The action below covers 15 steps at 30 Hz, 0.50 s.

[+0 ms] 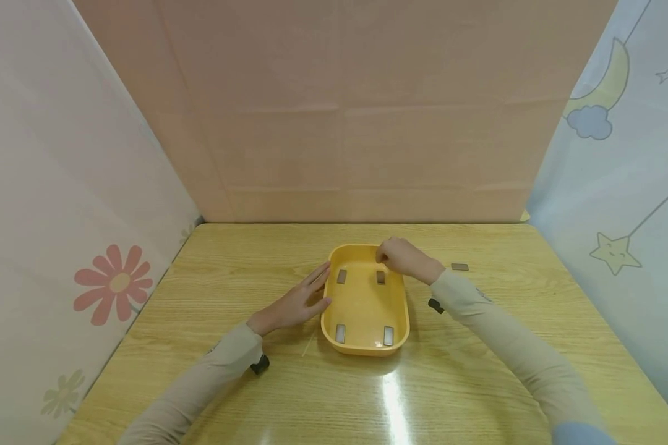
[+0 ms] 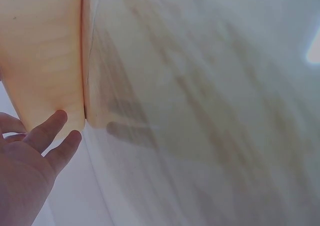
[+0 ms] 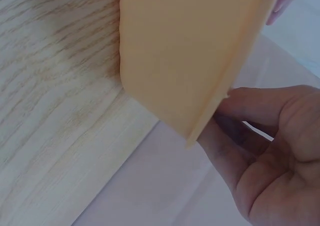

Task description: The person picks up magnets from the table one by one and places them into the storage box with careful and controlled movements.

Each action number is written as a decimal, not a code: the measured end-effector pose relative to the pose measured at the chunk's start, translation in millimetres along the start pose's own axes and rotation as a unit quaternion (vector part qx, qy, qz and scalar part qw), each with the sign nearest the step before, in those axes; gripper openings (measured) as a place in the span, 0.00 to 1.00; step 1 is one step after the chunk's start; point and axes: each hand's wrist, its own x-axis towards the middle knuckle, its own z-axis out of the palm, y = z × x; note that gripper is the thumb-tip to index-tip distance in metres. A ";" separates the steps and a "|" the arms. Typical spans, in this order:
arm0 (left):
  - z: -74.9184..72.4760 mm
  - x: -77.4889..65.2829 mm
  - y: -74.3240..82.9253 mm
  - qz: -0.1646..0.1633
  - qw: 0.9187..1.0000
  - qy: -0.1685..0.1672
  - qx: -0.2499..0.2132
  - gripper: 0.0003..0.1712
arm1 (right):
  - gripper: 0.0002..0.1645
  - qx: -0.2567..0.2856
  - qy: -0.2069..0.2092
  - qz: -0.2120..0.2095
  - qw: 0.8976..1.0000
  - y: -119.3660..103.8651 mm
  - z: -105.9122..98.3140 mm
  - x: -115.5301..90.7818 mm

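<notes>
A yellow plastic bin stands on the wooden table, with several small flat grey metal pieces lying on its floor. My left hand lies along the bin's left side, fingers extended and thumb at the rim. In the left wrist view, fingertips show against the outer wall. At the far right corner, my right hand bends over the rim with fingers pointing down inside. The right wrist view has its fingers passing behind the rim; the wall hides their tips, so I cannot tell what they hold.
Another flat metal piece lies on the table right of the bin, beyond the right forearm. Black wrist-worn parts show below the left cuff. A peach-coloured curtain hangs behind the table, with patterned curtains at both sides.
</notes>
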 end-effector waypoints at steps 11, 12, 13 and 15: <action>0.3 -0.2 0.2 -0.002 1.000 0.002 -0.005 0.43 | 0.15 0.011 -0.002 -0.005 1.000 -3.8 -8.3 -3.1; 0.3 -0.3 0.4 -0.002 1.000 0.003 -0.006 0.43 | 0.16 0.015 -0.001 -0.005 1.000 -3.8 -9.0 -3.3; 0.2 -0.4 0.6 -0.003 1.000 0.004 -0.006 0.42 | 0.16 0.016 0.000 -0.006 1.000 -3.8 -9.6 -3.4; 0.4 -0.8 0.7 -0.003 1.000 0.007 -0.006 0.42 | 0.16 0.013 0.003 -0.007 1.000 -4.2 -10.9 -4.0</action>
